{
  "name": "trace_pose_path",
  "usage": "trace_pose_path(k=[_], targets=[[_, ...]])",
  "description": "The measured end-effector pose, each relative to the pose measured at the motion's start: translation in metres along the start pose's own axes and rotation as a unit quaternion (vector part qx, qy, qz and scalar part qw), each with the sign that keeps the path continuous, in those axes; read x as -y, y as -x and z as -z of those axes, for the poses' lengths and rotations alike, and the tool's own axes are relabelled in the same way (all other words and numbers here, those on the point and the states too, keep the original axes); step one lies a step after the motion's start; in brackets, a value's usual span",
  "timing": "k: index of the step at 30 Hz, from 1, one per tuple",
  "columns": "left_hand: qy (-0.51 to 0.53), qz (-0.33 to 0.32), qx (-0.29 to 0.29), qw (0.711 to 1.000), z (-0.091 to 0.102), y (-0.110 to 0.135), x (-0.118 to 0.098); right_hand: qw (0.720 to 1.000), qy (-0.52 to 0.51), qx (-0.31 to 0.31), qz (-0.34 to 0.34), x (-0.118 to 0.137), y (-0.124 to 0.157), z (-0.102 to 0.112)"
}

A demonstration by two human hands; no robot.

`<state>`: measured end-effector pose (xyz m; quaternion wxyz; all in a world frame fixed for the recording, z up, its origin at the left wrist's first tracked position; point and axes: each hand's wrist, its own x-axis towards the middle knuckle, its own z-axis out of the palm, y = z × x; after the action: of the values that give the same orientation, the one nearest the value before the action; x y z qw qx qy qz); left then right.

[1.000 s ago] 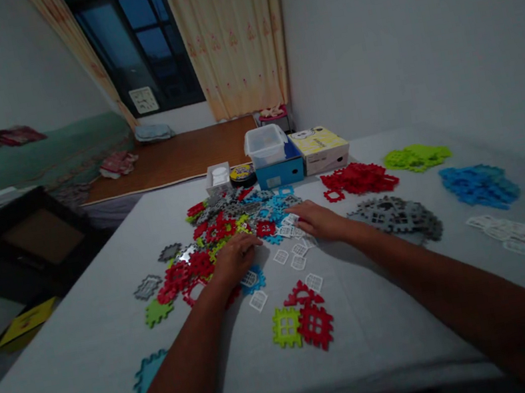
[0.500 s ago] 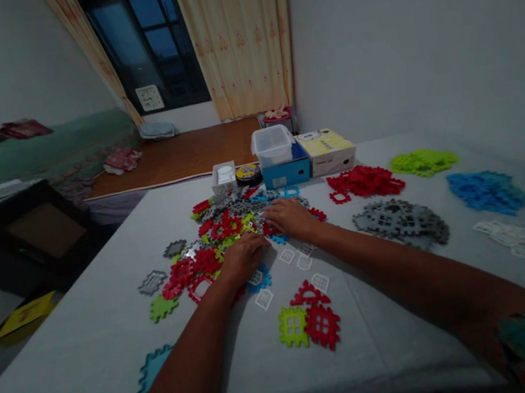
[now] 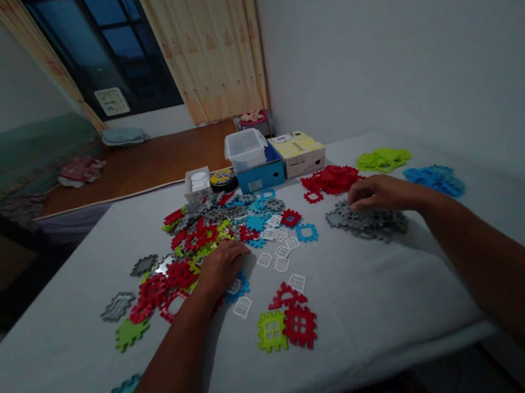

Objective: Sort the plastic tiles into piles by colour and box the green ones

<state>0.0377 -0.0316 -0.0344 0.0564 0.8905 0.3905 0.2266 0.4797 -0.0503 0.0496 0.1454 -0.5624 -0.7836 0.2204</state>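
Cloth-covered desk (image 3: 386, 296) bears a mixed heap of toothed pieces (image 3: 203, 236) left of centre, single-colour piles (image 3: 435, 181) at right, boxes (image 3: 303, 157) above centre.

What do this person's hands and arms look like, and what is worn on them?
The left hand and right hand wear no gloves. Both forearms are bare: no sleeve, watch or bracelet shows. Rings, if any, are too small to tell.

Toothed plastic tiles (image 3: 333, 179) are red, lime, blue and grey, small latticed panes (image 3: 282, 264) white, cream fabric curtains (image 3: 206, 37) orange-patterned.
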Motion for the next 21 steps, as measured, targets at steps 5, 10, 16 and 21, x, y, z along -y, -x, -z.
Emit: trace_pose_path(k=[5,10,16,21], targets=[[-0.01,-0.003,0.007,1.0,-0.003,-0.001,0.002,0.991,0.096,-0.073,-0.049,-0.015,0.017,-0.009],[0.001,-0.002,-0.002,1.0,0.0,0.0,0.004,0.977,0.153,-0.147,-0.013,0.021,-0.003,-0.023],[0.012,0.01,-0.025,1.0,0.0,0.003,0.008,0.981,0.17,-0.045,0.084,0.084,-0.049,-0.056],[-0.009,0.038,-0.037,0.999,0.004,0.003,0.006,0.97,0.229,-0.003,0.078,0.099,-0.086,-0.099]])
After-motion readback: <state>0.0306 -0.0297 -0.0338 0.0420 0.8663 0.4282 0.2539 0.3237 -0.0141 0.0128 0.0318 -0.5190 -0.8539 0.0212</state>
